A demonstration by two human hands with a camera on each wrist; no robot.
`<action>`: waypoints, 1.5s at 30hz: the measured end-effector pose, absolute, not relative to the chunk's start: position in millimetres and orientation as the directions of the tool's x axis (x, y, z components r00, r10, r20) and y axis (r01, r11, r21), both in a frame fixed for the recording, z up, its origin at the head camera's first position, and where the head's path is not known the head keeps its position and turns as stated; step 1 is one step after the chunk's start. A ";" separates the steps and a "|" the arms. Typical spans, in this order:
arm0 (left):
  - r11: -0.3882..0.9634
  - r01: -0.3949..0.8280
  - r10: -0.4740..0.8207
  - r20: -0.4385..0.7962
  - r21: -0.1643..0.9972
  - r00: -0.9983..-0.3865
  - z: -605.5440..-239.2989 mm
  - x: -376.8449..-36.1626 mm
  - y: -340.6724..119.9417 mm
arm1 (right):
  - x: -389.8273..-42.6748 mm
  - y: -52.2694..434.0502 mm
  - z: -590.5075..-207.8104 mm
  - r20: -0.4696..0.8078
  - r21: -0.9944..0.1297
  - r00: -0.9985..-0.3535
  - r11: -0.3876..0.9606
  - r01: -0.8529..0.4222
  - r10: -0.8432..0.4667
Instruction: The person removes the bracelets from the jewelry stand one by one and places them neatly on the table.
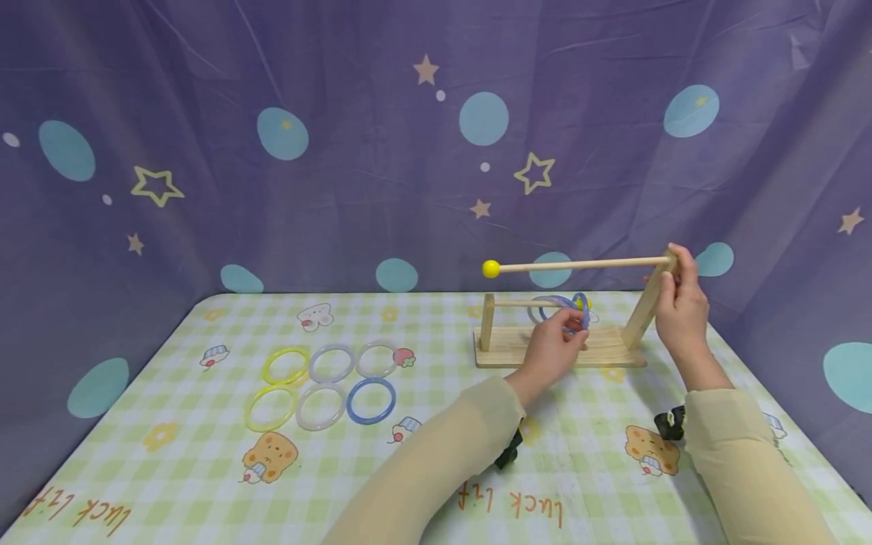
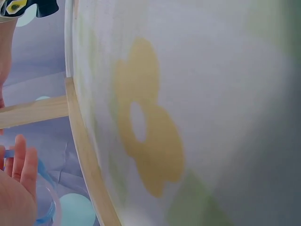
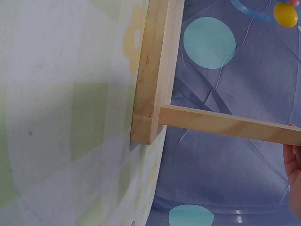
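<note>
A wooden stand (image 1: pixel 545 350) sits on the checked tablecloth at the right. Its long upper rod (image 1: pixel 579 264) ends in a yellow ball (image 1: pixel 490 268). My right hand (image 1: pixel 671 278) grips the top of the tall slanted post (image 1: pixel 643 312) where that rod joins. My left hand (image 1: pixel 577 325) pinches a blue ring (image 1: pixel 581 306) at the yellow-tipped end of the short lower rod (image 1: pixel 518 303), which also carries a clear ring (image 1: pixel 545 306). The left wrist view shows my fingers (image 2: pixel 21 162) on the blue ring (image 2: pixel 45 175) beside the base edge (image 2: pixel 87 155). The right wrist view shows the base (image 3: pixel 157 66) and post (image 3: pixel 230 125).
Several loose rings lie in two rows at the table's centre left: yellow (image 1: pixel 286 365), clear (image 1: pixel 331 363), clear (image 1: pixel 377 359), yellow (image 1: pixel 271 407), clear (image 1: pixel 321 406), blue (image 1: pixel 371 400). A purple starred curtain (image 1: pixel 381 151) closes the back and sides.
</note>
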State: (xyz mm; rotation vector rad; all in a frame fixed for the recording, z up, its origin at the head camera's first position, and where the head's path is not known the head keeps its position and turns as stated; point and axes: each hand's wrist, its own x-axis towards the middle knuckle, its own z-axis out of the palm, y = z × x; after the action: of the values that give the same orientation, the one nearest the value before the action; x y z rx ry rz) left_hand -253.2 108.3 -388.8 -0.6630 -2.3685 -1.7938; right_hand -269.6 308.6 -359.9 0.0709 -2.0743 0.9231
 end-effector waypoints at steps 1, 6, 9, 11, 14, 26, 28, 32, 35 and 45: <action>0.196 0.387 0.286 0.325 0.901 -0.901 -387.8 -253.0 108.8 | -269.6 308.5 -359.9 0.719 -0.586 -0.642 0.727 -0.357 0.265; 0.151 0.353 0.310 0.295 0.923 -0.904 -382.9 -250.3 110.8 | -269.1 307.9 -359.9 0.719 -0.592 -0.638 0.724 -0.353 0.277; 0.131 0.351 0.328 0.294 0.927 -0.898 -381.4 -248.9 110.7 | -268.2 307.2 -359.5 0.714 -0.596 -0.641 0.724 -0.347 0.281; 0.114 0.354 0.343 0.298 0.928 -0.891 -380.8 -248.1 109.9 | -267.9 307.0 -359.1 0.714 -0.595 -0.643 0.724 -0.347 0.278; 0.098 0.347 0.367 0.290 0.933 -0.884 -380.3 -246.8 107.2 | -267.4 306.9 -358.5 0.712 -0.594 -0.647 0.726 -0.347 0.273; 0.083 0.335 0.479 0.257 0.938 -0.839 -370.3 -238.5 83.1 | -267.3 307.4 -358.4 0.713 -0.594 -0.646 0.725 -0.349 0.273; 0.070 0.333 0.500 0.256 0.940 -0.828 -368.9 -236.5 77.3 | -267.1 307.2 -358.7 0.713 -0.594 -0.645 0.725 -0.347 0.275; 0.055 0.324 0.533 0.247 0.945 -0.810 -367.2 -232.2 63.6 | -267.3 307.3 -359.0 0.717 -0.589 -0.643 0.728 -0.351 0.270; 0.057 0.329 0.549 0.246 0.942 -0.799 -365.4 -229.1 52.7 | -267.8 307.5 -359.5 0.720 -0.588 -0.638 0.728 -0.353 0.272; 0.053 0.397 0.601 0.288 0.916 -0.745 -359.8 -219.3 11.2 | -267.9 307.7 -359.5 0.723 -0.594 -0.632 0.718 -0.363 0.279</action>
State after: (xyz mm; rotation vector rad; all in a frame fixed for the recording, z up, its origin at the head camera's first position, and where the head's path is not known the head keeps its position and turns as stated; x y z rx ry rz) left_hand -219.3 11.2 -359.8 -1.1518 -2.3961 -1.9780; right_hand -267.9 307.7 -359.5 0.0637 -2.0519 0.9358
